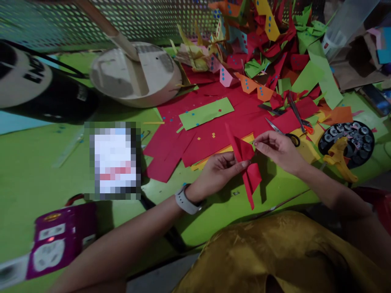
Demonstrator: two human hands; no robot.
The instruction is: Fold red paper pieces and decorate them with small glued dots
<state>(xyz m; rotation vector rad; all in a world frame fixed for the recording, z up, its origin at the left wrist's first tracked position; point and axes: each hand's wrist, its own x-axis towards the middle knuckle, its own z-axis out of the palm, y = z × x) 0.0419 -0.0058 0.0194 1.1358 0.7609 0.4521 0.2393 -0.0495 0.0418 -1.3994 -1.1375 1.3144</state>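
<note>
My left hand [224,169] grips a folded red paper piece [253,179] between thumb and fingers, its pointed ends sticking up and down. Just right of its upper edge, my right hand [279,150] is closed in a pinch; whatever sits at the fingertips is too small to name. Beneath and beyond the hands lie red paper sheets [166,158] with a light green strip [207,113] across them. Small blue, red and yellow paper bits are scattered there. Black-handled scissors [293,139] rest behind my right hand, and an orange-handled pair [295,108] lies farther back.
Folded, dotted paper shapes [265,36] pile up at the back. On the right are a yellow plastic tool [341,156] and a black round tray [366,138]. Leftward stand a pixelated bright screen [114,158], a purple power socket block [67,224], a dark tumbler [61,97] and a pale round object [159,73].
</note>
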